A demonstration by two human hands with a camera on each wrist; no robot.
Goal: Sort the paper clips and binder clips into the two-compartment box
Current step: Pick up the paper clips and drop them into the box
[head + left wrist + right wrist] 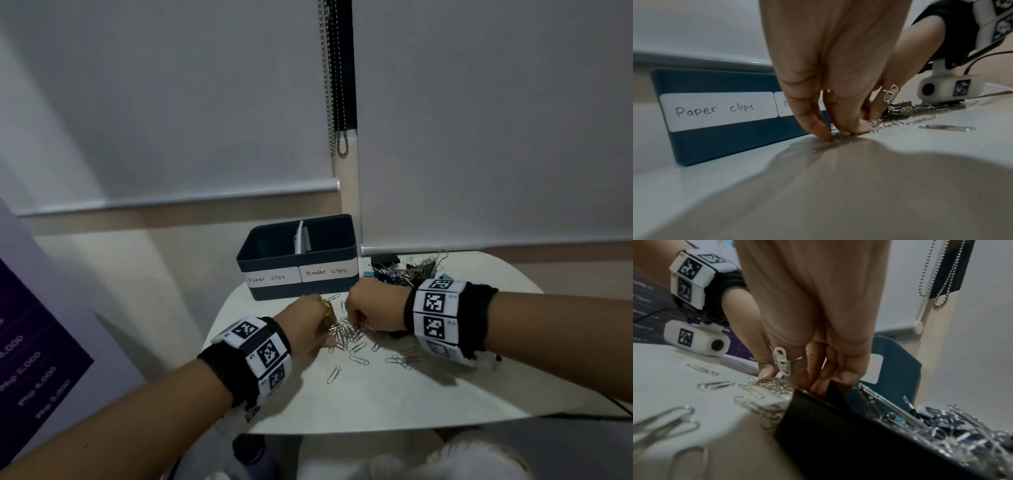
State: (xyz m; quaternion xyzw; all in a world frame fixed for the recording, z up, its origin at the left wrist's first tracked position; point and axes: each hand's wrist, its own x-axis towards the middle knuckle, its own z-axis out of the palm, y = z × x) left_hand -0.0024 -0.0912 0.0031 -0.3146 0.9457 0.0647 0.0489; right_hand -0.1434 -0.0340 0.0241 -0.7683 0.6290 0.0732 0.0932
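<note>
My left hand [308, 322] pinches paper clips [344, 334] on table [411, 394]; right hand [371, 308] fingers curled beside them, grip unclear.

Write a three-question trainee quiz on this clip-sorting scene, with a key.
1. True or false: the box holds sorted clips.
2. Which label faces the left hand: A) Paper clips B) Binder clips?
3. Fill in: the tangled mixed pile lies to the box's ____.

Key: 1 false, both compartments look empty. 2 A. 3 right; both hands, the right hand included, work the bunch of paper clips on the table.
</note>
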